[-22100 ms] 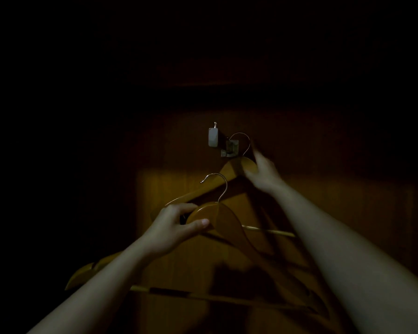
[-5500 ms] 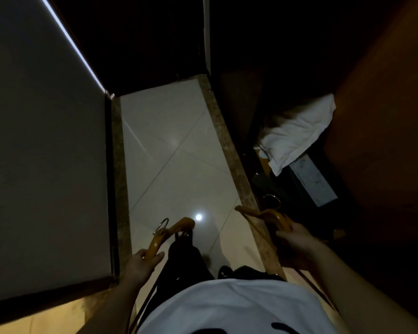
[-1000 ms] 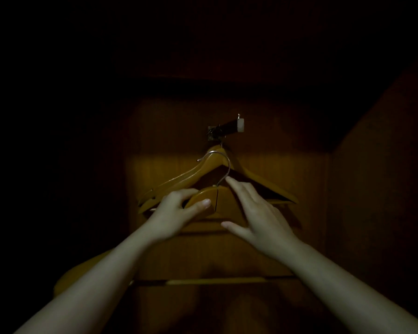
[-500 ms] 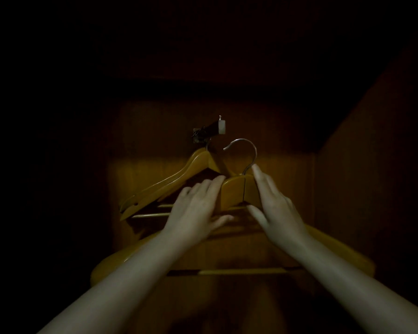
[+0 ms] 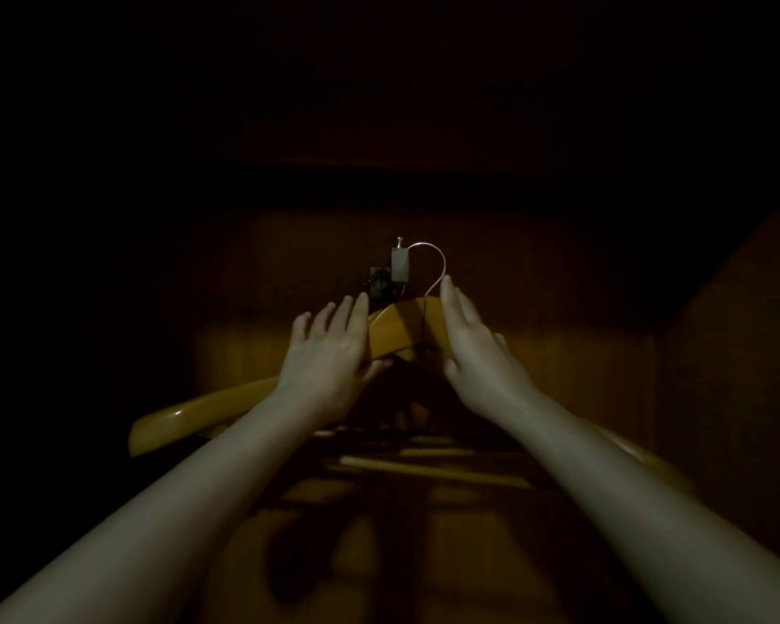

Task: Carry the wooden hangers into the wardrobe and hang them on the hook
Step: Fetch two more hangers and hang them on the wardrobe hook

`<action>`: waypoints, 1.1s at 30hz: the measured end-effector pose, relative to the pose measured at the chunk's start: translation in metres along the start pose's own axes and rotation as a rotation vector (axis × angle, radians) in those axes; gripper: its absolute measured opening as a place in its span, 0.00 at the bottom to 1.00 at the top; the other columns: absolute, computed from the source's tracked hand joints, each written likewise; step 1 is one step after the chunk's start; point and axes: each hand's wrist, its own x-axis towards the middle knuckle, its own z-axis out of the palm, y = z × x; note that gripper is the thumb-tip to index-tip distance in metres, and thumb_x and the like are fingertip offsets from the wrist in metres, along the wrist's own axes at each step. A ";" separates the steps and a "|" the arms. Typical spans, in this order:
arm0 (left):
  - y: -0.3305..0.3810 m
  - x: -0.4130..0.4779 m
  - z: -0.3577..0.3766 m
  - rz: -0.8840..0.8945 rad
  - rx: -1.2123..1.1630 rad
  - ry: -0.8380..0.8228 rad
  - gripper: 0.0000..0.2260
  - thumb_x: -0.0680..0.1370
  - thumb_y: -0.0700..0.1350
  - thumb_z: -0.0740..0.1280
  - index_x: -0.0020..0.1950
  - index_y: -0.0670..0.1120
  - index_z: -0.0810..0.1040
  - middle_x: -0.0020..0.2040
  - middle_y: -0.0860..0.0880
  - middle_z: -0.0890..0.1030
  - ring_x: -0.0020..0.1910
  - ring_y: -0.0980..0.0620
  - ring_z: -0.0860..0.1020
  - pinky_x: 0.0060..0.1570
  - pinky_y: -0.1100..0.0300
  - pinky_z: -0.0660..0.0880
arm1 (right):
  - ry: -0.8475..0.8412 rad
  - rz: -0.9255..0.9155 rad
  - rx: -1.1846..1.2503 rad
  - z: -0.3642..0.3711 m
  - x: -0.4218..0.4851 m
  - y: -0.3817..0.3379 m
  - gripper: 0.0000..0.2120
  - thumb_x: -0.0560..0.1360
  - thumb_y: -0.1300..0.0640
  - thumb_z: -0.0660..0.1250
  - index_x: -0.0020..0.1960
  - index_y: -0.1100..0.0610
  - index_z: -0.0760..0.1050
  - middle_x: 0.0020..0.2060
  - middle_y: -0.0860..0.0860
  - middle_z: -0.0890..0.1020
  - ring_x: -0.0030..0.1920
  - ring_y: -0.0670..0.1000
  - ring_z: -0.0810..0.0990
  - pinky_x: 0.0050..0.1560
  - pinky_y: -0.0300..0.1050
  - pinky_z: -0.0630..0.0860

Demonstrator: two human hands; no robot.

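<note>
Inside the dark wardrobe a small metal hook (image 5: 400, 264) sticks out from the wooden back panel. I hold a wooden hanger (image 5: 397, 328) up to it with both hands. My left hand (image 5: 327, 353) grips its left shoulder near the top, thumb underneath. My right hand (image 5: 471, 344) grips the right shoulder, fingertips at the base of the wire loop (image 5: 435, 268). The wire loop's tip sits right beside the hook, at its upper end. The hanger's left arm (image 5: 190, 418) slopes down to the left. More hanger bars (image 5: 433, 466) show dimly below, behind my arms.
The wardrobe's back panel (image 5: 559, 376) is lit only in a band at hanger height. A side wall (image 5: 739, 353) closes in on the right. A dark shelf or top edge (image 5: 401, 173) runs above the hook. Everything to the left is black.
Both hands have lifted the hanger higher and towards the hook, so its wire loop now reaches the hook's tip. The hanging hanger is now mostly hidden behind it.
</note>
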 end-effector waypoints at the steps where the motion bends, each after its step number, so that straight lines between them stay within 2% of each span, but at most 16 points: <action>1: -0.004 0.005 0.003 -0.020 -0.001 -0.012 0.35 0.77 0.58 0.58 0.76 0.48 0.42 0.78 0.46 0.51 0.77 0.46 0.51 0.74 0.47 0.47 | -0.012 0.004 0.002 0.004 0.007 0.001 0.43 0.76 0.67 0.60 0.75 0.48 0.33 0.77 0.49 0.43 0.72 0.61 0.61 0.65 0.52 0.68; 6: -0.023 0.017 0.017 -0.077 0.005 -0.025 0.34 0.77 0.58 0.58 0.76 0.50 0.44 0.78 0.48 0.51 0.77 0.48 0.51 0.74 0.49 0.48 | -0.085 -0.040 0.127 0.026 0.034 0.003 0.39 0.78 0.55 0.61 0.75 0.45 0.34 0.77 0.50 0.44 0.73 0.60 0.60 0.69 0.56 0.63; 9: -0.031 0.013 0.028 -0.104 -0.035 -0.035 0.33 0.78 0.58 0.59 0.76 0.52 0.44 0.78 0.49 0.50 0.77 0.49 0.51 0.74 0.49 0.48 | -0.110 -0.048 0.178 0.034 0.041 0.006 0.35 0.78 0.53 0.60 0.76 0.47 0.40 0.77 0.50 0.47 0.75 0.56 0.54 0.73 0.56 0.53; 11: -0.032 0.010 0.036 -0.131 -0.083 -0.046 0.33 0.78 0.57 0.59 0.76 0.52 0.44 0.78 0.49 0.51 0.77 0.50 0.51 0.74 0.50 0.48 | -0.097 -0.101 0.080 0.043 0.041 0.008 0.32 0.79 0.52 0.58 0.76 0.49 0.43 0.77 0.49 0.45 0.77 0.52 0.47 0.74 0.57 0.44; 12: -0.032 0.009 0.039 -0.138 -0.097 -0.043 0.33 0.78 0.57 0.59 0.76 0.53 0.44 0.78 0.49 0.52 0.77 0.50 0.52 0.74 0.51 0.48 | -0.078 -0.118 0.057 0.048 0.040 0.010 0.32 0.79 0.52 0.58 0.76 0.50 0.43 0.77 0.48 0.44 0.77 0.51 0.46 0.74 0.57 0.44; 16: -0.030 0.005 0.050 -0.116 -0.126 0.010 0.32 0.78 0.56 0.60 0.76 0.53 0.47 0.76 0.50 0.59 0.75 0.51 0.57 0.74 0.52 0.49 | 0.049 -0.147 0.109 0.068 0.039 0.020 0.37 0.77 0.53 0.61 0.76 0.48 0.40 0.77 0.49 0.48 0.76 0.50 0.51 0.75 0.59 0.53; 21: -0.028 0.001 0.056 -0.118 -0.094 0.062 0.29 0.78 0.56 0.60 0.75 0.51 0.51 0.71 0.49 0.69 0.71 0.51 0.66 0.73 0.52 0.51 | 0.161 -0.158 0.083 0.079 0.038 0.026 0.36 0.77 0.52 0.62 0.76 0.50 0.44 0.75 0.51 0.57 0.74 0.54 0.58 0.70 0.56 0.64; 24: -0.026 0.001 0.060 -0.140 -0.007 0.100 0.31 0.77 0.57 0.59 0.75 0.49 0.51 0.70 0.48 0.70 0.71 0.51 0.66 0.74 0.50 0.49 | 0.243 -0.187 0.049 0.083 0.034 0.028 0.34 0.76 0.53 0.63 0.76 0.52 0.47 0.74 0.51 0.59 0.73 0.54 0.61 0.68 0.54 0.66; 27: -0.022 -0.003 0.062 -0.156 0.097 0.144 0.32 0.78 0.58 0.57 0.76 0.46 0.49 0.73 0.47 0.65 0.73 0.50 0.62 0.74 0.48 0.47 | 0.291 -0.199 0.218 0.084 0.022 0.037 0.32 0.76 0.57 0.64 0.75 0.53 0.54 0.72 0.50 0.65 0.71 0.52 0.64 0.68 0.44 0.63; 29: -0.019 -0.008 0.064 -0.162 0.130 0.155 0.34 0.78 0.58 0.56 0.76 0.45 0.44 0.76 0.46 0.57 0.76 0.49 0.56 0.73 0.48 0.43 | 0.279 -0.197 0.261 0.084 0.012 0.042 0.33 0.75 0.58 0.64 0.75 0.53 0.53 0.72 0.50 0.65 0.71 0.51 0.63 0.67 0.41 0.61; 31: -0.014 -0.018 0.066 -0.167 0.114 0.143 0.36 0.78 0.60 0.53 0.75 0.46 0.36 0.78 0.47 0.46 0.77 0.51 0.44 0.71 0.50 0.37 | 0.290 -0.235 0.109 0.085 0.005 0.047 0.33 0.75 0.58 0.65 0.75 0.54 0.52 0.74 0.51 0.62 0.73 0.51 0.61 0.71 0.46 0.59; 33: -0.008 -0.032 0.071 -0.159 0.077 0.137 0.35 0.77 0.62 0.48 0.73 0.47 0.30 0.77 0.49 0.37 0.73 0.54 0.34 0.69 0.52 0.33 | 0.291 -0.267 -0.077 0.084 -0.003 0.050 0.29 0.75 0.56 0.65 0.73 0.57 0.60 0.75 0.53 0.60 0.74 0.53 0.59 0.72 0.52 0.57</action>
